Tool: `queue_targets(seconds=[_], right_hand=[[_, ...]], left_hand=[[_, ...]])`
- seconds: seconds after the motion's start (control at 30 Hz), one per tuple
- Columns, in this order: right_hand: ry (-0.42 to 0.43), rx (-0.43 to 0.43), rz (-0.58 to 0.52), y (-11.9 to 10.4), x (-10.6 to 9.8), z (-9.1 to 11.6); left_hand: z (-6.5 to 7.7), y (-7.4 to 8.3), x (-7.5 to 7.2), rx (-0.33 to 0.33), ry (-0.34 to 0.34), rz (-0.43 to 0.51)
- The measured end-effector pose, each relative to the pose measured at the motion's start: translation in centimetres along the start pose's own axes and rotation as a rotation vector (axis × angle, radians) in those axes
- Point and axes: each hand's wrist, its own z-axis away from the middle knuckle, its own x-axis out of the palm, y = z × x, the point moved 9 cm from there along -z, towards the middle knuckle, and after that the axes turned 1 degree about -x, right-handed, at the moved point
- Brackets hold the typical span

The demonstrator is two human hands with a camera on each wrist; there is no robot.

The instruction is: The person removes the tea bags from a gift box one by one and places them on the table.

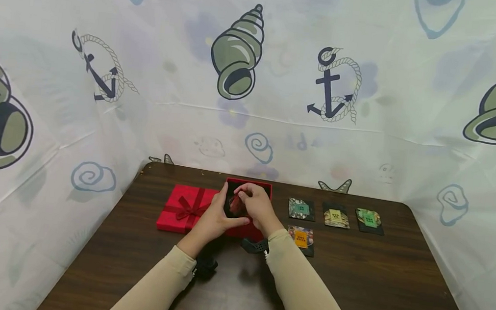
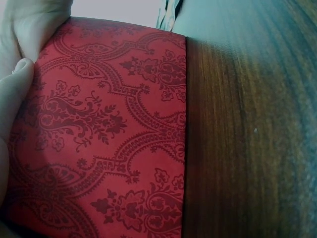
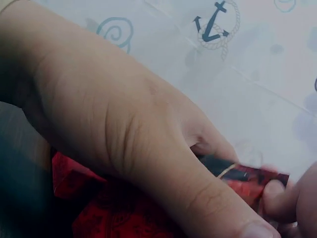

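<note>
A red gift box [image 1: 250, 230] with a dark inside stands open near the far side of the table. Over it my right hand [image 1: 256, 206] pinches a small red and dark packet [image 1: 236, 205] between thumb and fingers. In the right wrist view the packet [image 3: 242, 184] shows a gold line, with a fingertip against it. My left hand [image 1: 220, 216] lies at the box's near left corner, fingers straight and thumb spread along the front. The left wrist view is mostly filled by the box's patterned red wall [image 2: 99, 124], with the thumb [image 2: 15, 94] by its rim.
A red lid [image 1: 174, 211] with a ribbon bow lies left of the box. To the right are several small dark packets with coloured labels: teal [image 1: 302, 209], yellow [image 1: 336, 216], green [image 1: 370, 221] and orange [image 1: 301, 239]. Behind the brown table [image 1: 375, 274] hangs a printed curtain [image 1: 281, 79].
</note>
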Motion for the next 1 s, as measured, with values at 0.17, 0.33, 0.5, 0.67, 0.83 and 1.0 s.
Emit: queue_targets(seconds=[0.17,0.33,0.5,0.67,0.83,1.0], right_hand=[[0.115,-0.114,0.002,-0.8,-0.7,0.3],[0.303,-0.303,0.015,-2.2,-2.2,2.0],[0.303,-0.432,-0.03,-3.0,-2.6,3.2],[0.264,-0.443,-0.037,-3.2,-2.8,4.2],[0.211,-0.437,-0.028,-2.7,-3.1,6.1],[0.144,-0.421,-0.081,-2.1,-4.0,8.3]], left_hand=[[-0.1,0.0,-0.3,0.018,0.028,0.003],[-0.1,-0.1,-0.1,0.017,0.034,0.007],[-0.2,-0.3,-0.1,0.008,0.043,-0.009],[-0.2,-0.2,-0.1,-0.002,0.05,0.0],[0.0,-0.3,0.0,-0.016,0.033,-0.003],[0.1,-0.2,-0.1,-0.02,0.026,-0.01]])
